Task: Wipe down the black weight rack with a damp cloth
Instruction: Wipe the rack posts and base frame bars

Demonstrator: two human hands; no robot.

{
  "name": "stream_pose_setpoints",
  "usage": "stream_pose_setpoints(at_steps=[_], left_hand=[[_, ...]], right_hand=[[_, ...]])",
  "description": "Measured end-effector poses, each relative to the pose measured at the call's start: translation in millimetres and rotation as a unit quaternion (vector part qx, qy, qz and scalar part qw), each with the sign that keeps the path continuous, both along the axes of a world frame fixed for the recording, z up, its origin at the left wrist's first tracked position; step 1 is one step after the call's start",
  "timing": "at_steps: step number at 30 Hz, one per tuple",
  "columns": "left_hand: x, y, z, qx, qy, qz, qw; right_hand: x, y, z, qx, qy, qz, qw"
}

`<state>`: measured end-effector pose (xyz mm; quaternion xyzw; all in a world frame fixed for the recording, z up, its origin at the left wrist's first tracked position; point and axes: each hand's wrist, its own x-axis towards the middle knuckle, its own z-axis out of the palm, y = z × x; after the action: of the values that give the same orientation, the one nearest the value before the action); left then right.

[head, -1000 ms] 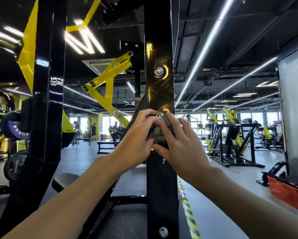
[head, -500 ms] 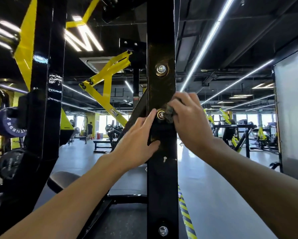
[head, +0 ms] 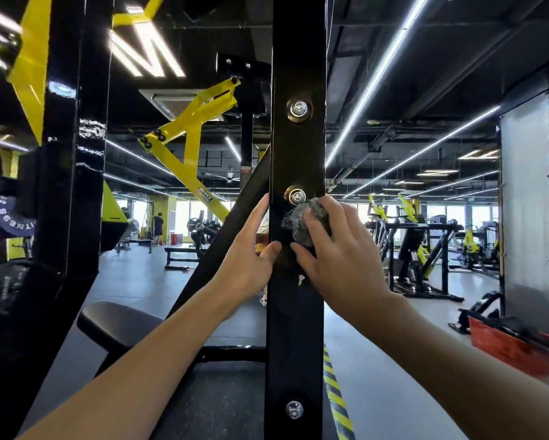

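1. The right hand (head: pixel 340 249) grips a bunched grey cloth (head: pixel 305 223), fingers curled over it, and presses it to the front face of the upright post (head: pixel 298 328) of the black weight rack (head: pixel 73 217).
2. A second ago both hands held the cloth together over the middle bolt (head: pixel 295 195). Half a second ago the right hand alone had it up beside that bolt. It now sits just below the bolt, toward the post's right edge.
3. The left hand (head: pixel 251 249) has let go of the cloth. Its fingers lie fairly straight along the post's left edge, with the thumb across the front face, holding nothing.
4. By my reading, the bolt area has had its rub and the wiping is heading down the post. The stretch toward the lower bolt (head: pixel 294 409), including a small white chip (head: pixel 300 278), looks still to do.
5. Writing: a label (head: pixel 204 195) on the yellow arm (head: pixel 187 154) behind reads "HAMMER STRENGTH". The weight plate (head: pixel 9 217) at the left edge carries pale lettering, but only part of it shows, and I cannot read the word.
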<state>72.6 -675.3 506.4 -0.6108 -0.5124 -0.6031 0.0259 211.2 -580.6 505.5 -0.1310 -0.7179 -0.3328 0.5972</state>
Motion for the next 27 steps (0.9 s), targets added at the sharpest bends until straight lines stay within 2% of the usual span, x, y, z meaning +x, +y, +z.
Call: stream_pose_setpoints(at_steps=[6,11,16,18,21,25,27], left_hand=[[-6.2,-1.2,-8.3,-0.057,0.026,0.019,0.998],[-7.8,-3.0,-19.7,-0.09,0.027,0.02,0.995],[-2.1,-4.5,-27.7,-0.091,0.04,0.02,0.995],[0.9,-3.5,-28.4,-0.083,0.04,0.012,0.996],[0.1,0.2,-32.6,-0.075,0.045,0.007,0.996],[-3.2,5.3,-40.3,-0.081,0.073,0.014,0.994],[-3.5,7.0,-41.7,-0.093,0.062,0.004,0.994]], right_hand=[[-11.7,-9.0,2.2,0.078,-0.083,0.028,0.993],[-20.6,-14.4,9.3,0.08,-0.054,-0.008,0.995],[-9.6,-6.8,-1.1,0.128,-0.172,-0.012,0.977],[-5.8,-5.9,8.8,0.114,-0.162,-0.023,0.98],[-11.5,-10.8,12.1,0.049,-0.097,-0.012,0.994],[-7.7,-13.9,6.5,0.113,-0.193,0.011,0.975],[-0.7,-7.6,19.8,0.093,-0.16,0.005,0.983]])
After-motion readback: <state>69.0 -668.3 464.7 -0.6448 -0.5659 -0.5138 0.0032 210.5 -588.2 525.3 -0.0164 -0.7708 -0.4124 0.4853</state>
